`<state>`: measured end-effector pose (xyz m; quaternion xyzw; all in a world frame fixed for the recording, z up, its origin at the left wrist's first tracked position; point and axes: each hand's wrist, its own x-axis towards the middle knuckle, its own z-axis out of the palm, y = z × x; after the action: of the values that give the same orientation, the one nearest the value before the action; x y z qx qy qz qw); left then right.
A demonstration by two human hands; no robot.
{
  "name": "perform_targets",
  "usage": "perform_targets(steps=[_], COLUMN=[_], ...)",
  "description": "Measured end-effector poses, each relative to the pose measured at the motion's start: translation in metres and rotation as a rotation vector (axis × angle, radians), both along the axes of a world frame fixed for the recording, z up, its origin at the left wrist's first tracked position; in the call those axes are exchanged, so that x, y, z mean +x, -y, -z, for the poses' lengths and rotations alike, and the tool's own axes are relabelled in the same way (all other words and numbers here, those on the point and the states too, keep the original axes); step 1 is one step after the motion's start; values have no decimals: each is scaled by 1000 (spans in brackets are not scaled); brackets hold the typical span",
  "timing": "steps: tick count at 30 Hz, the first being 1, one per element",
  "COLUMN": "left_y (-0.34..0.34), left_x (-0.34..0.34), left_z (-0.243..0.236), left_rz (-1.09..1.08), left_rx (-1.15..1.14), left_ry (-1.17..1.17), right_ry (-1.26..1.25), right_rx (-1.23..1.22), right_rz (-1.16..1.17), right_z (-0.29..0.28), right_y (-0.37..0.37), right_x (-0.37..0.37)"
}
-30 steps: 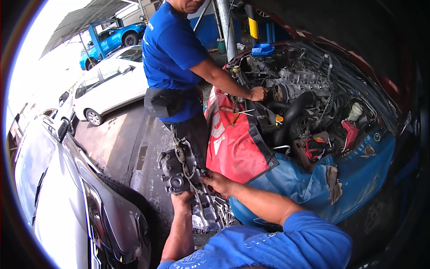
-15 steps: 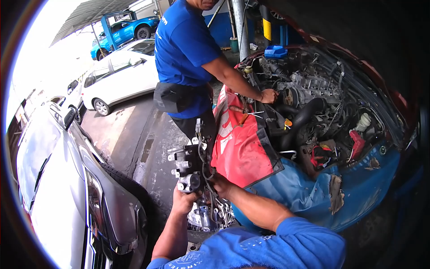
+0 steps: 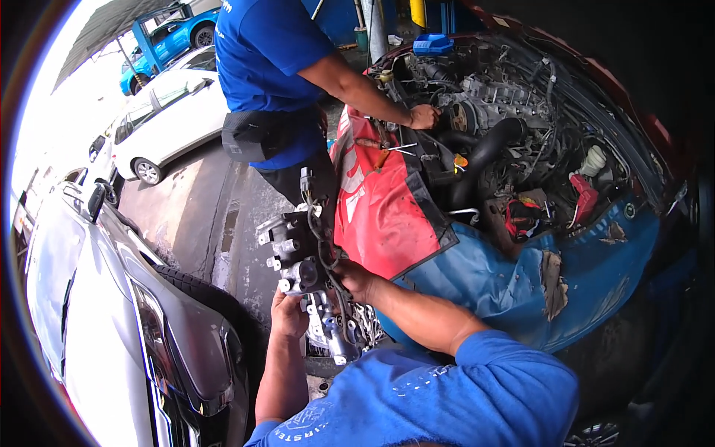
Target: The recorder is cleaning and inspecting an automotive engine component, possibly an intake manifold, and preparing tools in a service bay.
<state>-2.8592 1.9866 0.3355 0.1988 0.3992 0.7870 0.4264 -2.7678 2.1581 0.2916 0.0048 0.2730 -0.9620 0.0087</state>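
A silver cast-metal engine part [image 3: 302, 276] with round ports, bolt lugs and a dark wiring harness [image 3: 325, 246] is held up in front of me. From below, my left hand [image 3: 289, 316] grips its lower left end, fingers partly hidden behind the metal. My right hand [image 3: 356, 279] is closed round its right side, by the harness. A grey connector [image 3: 306, 179] sticks up at the harness's top end. Beneath the part, more bright metal pieces [image 3: 365, 324] lie in a heap, partly covered by my arms.
To the right is an open engine bay with an exposed engine [image 3: 499, 100], its fender draped by a red and blue cover [image 3: 387, 223]. A co-worker's hand [image 3: 424, 117] rests at the engine's near side. Tools [image 3: 383, 153] lie on the cover. A silver car [image 3: 112, 298] stands close on the left.
The whole view has shifted, so the car bay and co-worker appear farther left and higher. The engine part stays in both my hands, and more of the metal pieces beneath it now shows.
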Motion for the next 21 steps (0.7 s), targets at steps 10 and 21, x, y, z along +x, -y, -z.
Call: perform_targets(steps=[10, 21], left_y=[19, 28], left_x=[-27, -62], left_z=[-10, 12], left_rz=[102, -385], left_rx=[-192, -357], left_ry=[-84, -671], right_ry=[-109, 12], right_rx=[1, 176], right_rz=[2, 200], right_z=[-10, -13], right_y=[7, 10], right_x=[14, 5])
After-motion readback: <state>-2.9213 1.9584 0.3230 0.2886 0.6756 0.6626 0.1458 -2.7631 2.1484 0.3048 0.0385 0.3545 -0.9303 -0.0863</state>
